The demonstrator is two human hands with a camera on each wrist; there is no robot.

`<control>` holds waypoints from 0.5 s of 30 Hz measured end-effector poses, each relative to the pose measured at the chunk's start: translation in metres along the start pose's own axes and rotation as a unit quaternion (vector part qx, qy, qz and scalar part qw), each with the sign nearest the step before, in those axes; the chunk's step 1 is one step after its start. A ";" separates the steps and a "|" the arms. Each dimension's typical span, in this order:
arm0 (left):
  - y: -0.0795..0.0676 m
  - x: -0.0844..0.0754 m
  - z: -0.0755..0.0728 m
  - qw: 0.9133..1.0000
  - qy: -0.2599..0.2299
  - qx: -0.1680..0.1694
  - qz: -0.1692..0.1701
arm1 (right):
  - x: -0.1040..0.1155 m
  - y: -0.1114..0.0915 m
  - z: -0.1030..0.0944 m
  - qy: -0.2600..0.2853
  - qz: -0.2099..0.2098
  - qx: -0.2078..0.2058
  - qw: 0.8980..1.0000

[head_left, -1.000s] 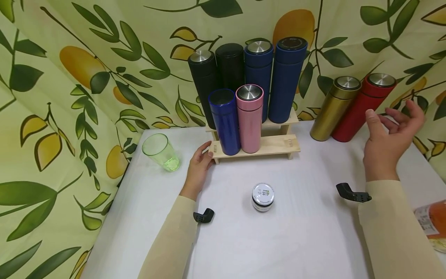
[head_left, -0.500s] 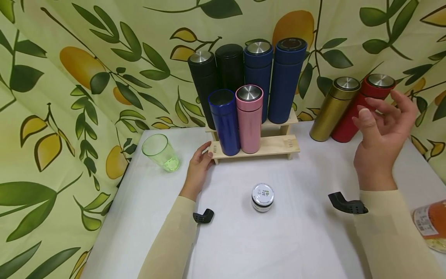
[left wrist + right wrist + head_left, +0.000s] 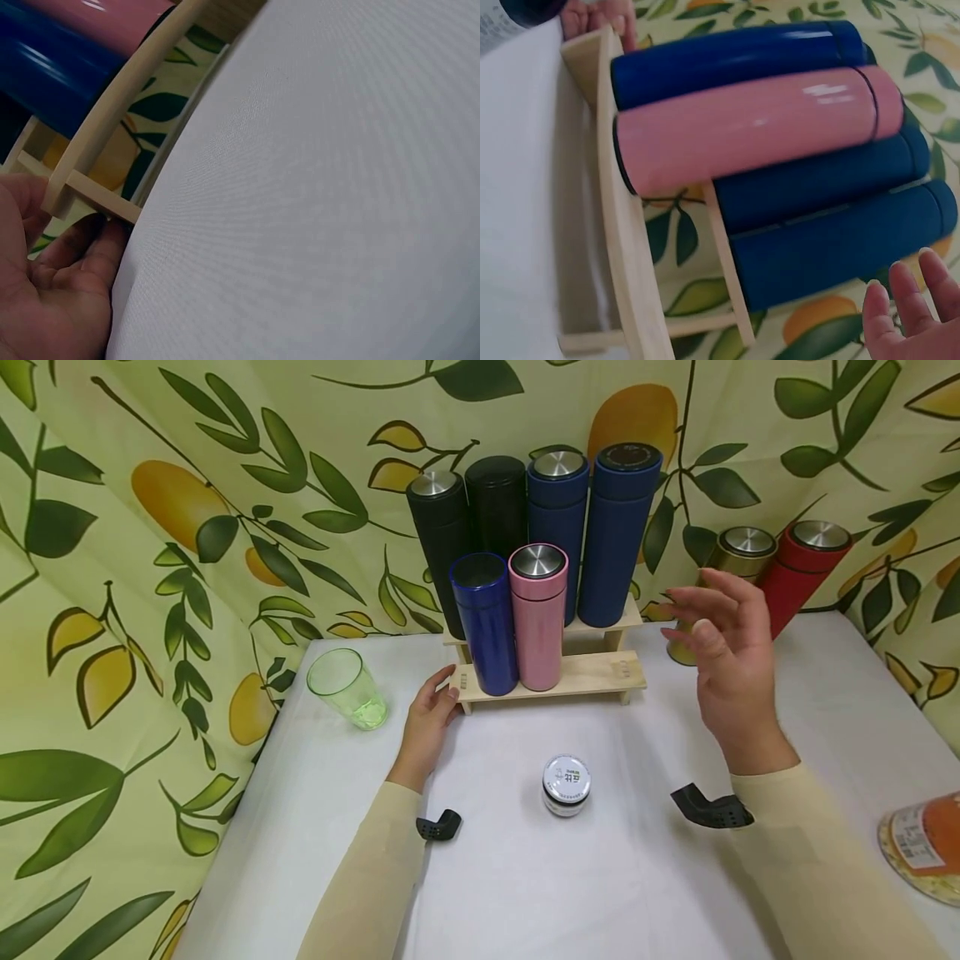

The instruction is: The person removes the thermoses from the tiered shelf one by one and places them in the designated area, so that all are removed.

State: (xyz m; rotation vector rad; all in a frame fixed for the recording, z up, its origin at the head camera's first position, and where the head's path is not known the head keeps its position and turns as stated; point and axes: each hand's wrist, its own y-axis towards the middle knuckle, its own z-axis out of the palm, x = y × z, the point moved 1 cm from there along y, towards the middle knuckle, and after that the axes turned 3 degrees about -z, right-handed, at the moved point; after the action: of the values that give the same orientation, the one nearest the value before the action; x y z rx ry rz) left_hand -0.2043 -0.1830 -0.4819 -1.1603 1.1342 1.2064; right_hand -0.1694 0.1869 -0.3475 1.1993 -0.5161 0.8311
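My left hand (image 3: 426,727) grips the left end of a two-tier wooden stand (image 3: 596,672); in the left wrist view its thumb and curled fingers (image 3: 82,259) meet around the shelf's end. A shiny blue flask (image 3: 484,627) and a pink flask (image 3: 538,631) stand side by side on the lower tier. Behind them, two black flasks (image 3: 438,547) and two dark blue flasks (image 3: 622,539) fill the upper tier. Raised to the right of the stand, my right hand (image 3: 731,672) holds nothing, fingers apart and loosely bent. It partly hides a gold flask (image 3: 746,553) and a red flask (image 3: 810,564).
A small white-lidded jar (image 3: 566,781) sits on the white tabletop (image 3: 495,877) in front of the stand. To the left is a green glass (image 3: 341,685). An orange-labelled container (image 3: 926,843) is cut off at the right edge. A leaf-patterned curtain (image 3: 285,568) hangs behind.
My right hand has moved left, from beside the red flask to in front of the gold one. My left hand keeps its place at the stand's end.
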 end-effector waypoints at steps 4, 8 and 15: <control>0.000 0.000 0.000 1.000 0.003 -0.001 -0.002 | -0.009 -0.001 0.009 -0.026 0.018 0.040 0.999; 0.000 0.000 0.000 1.000 0.003 0.000 -0.003 | -0.019 -0.002 0.018 -0.071 0.049 0.071 0.994; 0.000 0.000 0.000 1.000 0.005 -0.002 -0.006 | -0.034 0.000 0.034 -0.161 0.098 0.115 0.975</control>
State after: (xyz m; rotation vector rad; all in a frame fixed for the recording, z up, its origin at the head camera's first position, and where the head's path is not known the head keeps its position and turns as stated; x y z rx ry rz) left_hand -0.2040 -0.1830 -0.4818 -1.1761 1.1316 1.1964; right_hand -0.1879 0.1453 -0.3625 1.5274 -0.8294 0.8863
